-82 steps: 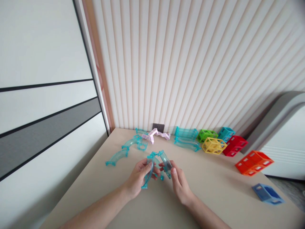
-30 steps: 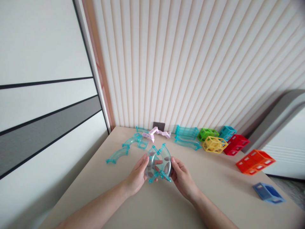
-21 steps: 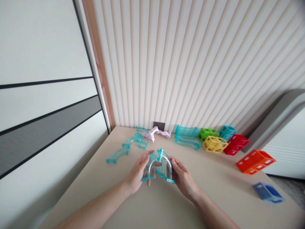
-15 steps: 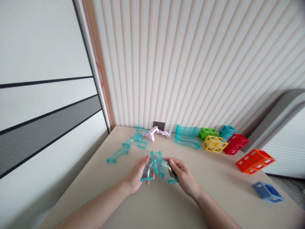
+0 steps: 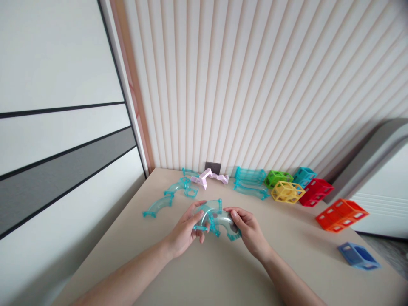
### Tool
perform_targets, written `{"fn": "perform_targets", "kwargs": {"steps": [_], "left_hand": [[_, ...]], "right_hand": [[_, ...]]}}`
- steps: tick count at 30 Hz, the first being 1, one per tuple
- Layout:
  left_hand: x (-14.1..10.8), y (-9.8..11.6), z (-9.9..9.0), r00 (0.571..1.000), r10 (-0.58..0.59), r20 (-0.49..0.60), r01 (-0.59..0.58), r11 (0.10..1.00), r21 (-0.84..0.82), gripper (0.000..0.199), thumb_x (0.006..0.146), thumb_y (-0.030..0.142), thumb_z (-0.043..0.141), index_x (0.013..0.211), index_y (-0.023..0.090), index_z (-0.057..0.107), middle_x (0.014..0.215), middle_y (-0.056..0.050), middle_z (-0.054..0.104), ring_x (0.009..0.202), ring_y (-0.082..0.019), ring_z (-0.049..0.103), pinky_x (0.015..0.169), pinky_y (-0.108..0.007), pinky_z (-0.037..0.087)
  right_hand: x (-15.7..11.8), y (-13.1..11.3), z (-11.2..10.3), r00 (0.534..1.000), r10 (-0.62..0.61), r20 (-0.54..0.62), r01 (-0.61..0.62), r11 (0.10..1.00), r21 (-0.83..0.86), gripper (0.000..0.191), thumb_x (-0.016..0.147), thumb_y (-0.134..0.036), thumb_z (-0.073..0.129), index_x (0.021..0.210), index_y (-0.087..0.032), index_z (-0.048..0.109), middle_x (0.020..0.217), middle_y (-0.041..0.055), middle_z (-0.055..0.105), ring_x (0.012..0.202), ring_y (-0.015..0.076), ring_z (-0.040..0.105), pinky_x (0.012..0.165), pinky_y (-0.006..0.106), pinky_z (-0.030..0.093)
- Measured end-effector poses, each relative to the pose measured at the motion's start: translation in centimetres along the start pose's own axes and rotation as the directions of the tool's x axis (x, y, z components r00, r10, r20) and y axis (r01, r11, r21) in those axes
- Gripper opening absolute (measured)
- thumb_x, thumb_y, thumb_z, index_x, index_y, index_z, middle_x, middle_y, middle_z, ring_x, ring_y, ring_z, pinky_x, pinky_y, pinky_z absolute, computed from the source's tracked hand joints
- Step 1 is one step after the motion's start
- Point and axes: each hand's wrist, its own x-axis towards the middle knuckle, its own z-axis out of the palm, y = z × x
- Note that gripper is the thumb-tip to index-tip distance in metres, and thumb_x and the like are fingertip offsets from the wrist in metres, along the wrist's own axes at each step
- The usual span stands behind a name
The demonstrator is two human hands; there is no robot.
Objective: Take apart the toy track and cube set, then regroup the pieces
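Over the middle of the table, my left hand (image 5: pixel 186 225) is closed around a curved, see-through teal tube piece (image 5: pixel 208 209). My right hand (image 5: pixel 247 227) pinches a second curved teal tube piece (image 5: pixel 225 219) between thumb and fingers. The two pieces overlap or touch at their inner ends; whether they are joined I cannot tell. Beyond my left hand lie more curved teal tube pieces (image 5: pixel 160 205) on the table. A pale pink faceted piece (image 5: pixel 204 178) rests near the wall.
At the back stand straight teal track pieces (image 5: pixel 250 175). Rightward are a green block frame (image 5: pixel 277 179), a yellow one (image 5: pixel 287 192), a red one (image 5: pixel 315 192), an orange one (image 5: pixel 341 215) and a blue one (image 5: pixel 359 256). A dark socket (image 5: pixel 213 167) is on the ridged wall.
My left hand has turned its tube piece, so its far end now points right, and raised it slightly. The right hand's piece has shifted a little to the right.
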Motion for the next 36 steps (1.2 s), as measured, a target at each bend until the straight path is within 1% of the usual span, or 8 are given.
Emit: {"fn": "perform_targets", "kwargs": {"steps": [5,10,19,21,25,28,32,36], "left_hand": [[0.0,0.3,0.0,0.999,-0.052,-0.013,0.052,0.996,0.074,0.042,0.078,0.052,0.081,0.096,0.015,0.071,0.07,-0.002,0.065,0.056,-0.013,0.059,0.039,-0.019,0.04],[-0.4,0.8,0.6,0.994,-0.107,0.006,0.105,0.983,0.152,0.051,0.075,0.058,0.081,0.099,0.013,0.077,0.067,-0.002,0.063,0.05,-0.011,0.052,0.038,-0.02,0.039],[-0.1,0.5,0.5,0.995,-0.097,-0.018,0.098,0.978,0.183,0.054,0.084,0.065,0.067,0.078,0.012,0.073,0.06,-0.001,0.059,0.047,-0.01,0.046,0.038,-0.021,0.037],[-0.1,0.4,0.5,0.996,-0.075,-0.043,0.082,0.976,0.203,0.054,0.084,0.067,0.066,0.084,0.013,0.07,0.064,-0.001,0.06,0.048,-0.01,0.049,0.037,-0.021,0.038],[-0.5,0.5,0.5,0.995,-0.02,-0.102,0.047,0.962,0.27,0.059,0.085,0.072,0.061,0.117,0.022,0.057,0.075,0.002,0.061,0.053,-0.012,0.055,0.039,-0.02,0.042],[-0.8,0.7,0.3,1.0,0.01,0.011,-0.013,0.958,0.288,0.068,0.085,0.071,0.062,0.133,0.026,0.043,0.079,0.002,0.061,0.062,-0.014,0.06,0.048,-0.023,0.051],[-0.8,0.5,0.0,0.982,0.022,0.189,-0.084,0.94,0.33,0.073,0.072,0.052,0.087,0.126,0.024,0.048,0.089,-0.001,0.063,0.072,-0.014,0.061,0.057,-0.025,0.056],[-0.6,0.2,0.1,0.984,0.052,0.168,-0.117,0.908,0.403,0.054,0.079,0.047,0.082,0.119,0.02,0.058,0.084,-0.001,0.063,0.064,-0.011,0.057,0.056,-0.025,0.055]], "right_hand": [[-0.6,-0.3,0.2,0.996,-0.025,0.083,0.033,0.996,-0.086,0.051,0.083,-0.065,0.07,0.091,-0.017,0.081,0.058,-0.0014,0.054,0.052,0.0116,0.042,0.049,0.024,0.034],[-0.9,-0.4,0.3,0.987,-0.056,0.152,0.077,0.988,-0.131,0.045,0.089,-0.06,0.066,0.096,-0.018,0.082,0.067,0.0019,0.063,0.06,0.0141,0.05,0.055,0.026,0.041],[-1.1,-0.2,0.1,0.977,-0.032,0.21,0.063,0.988,-0.139,0.046,0.088,-0.061,0.066,0.098,-0.019,0.083,0.076,0.0047,0.072,0.063,0.0162,0.056,0.058,0.027,0.045],[-1.1,-0.2,0.3,0.975,-0.053,0.214,0.085,0.986,-0.145,0.044,0.089,-0.06,0.066,0.098,-0.02,0.083,0.082,0.0059,0.075,0.068,0.0183,0.06,0.062,0.029,0.049],[-1.0,0.2,0.7,0.973,-0.096,0.21,0.138,0.971,-0.195,0.044,0.091,-0.058,0.064,0.098,-0.019,0.082,0.084,0.0067,0.076,0.073,0.02,0.064,0.067,0.029,0.052],[-0.8,0.7,0.8,0.978,-0.118,0.171,0.157,0.958,-0.238,0.047,0.093,-0.06,0.06,0.099,-0.018,0.08,0.082,0.0068,0.075,0.072,0.0195,0.065,0.066,0.028,0.052],[-0.6,1.1,0.6,0.982,-0.168,0.083,0.185,0.94,-0.287,0.046,0.094,-0.06,0.059,0.097,-0.018,0.079,0.08,0.0064,0.073,0.072,0.0194,0.065,0.065,0.027,0.052],[-0.5,1.2,0.6,0.956,-0.289,0.043,0.285,0.89,-0.356,0.036,0.097,-0.051,0.058,0.095,-0.02,0.077,0.082,0.0056,0.07,0.073,0.0186,0.065,0.064,0.027,0.051]]}}
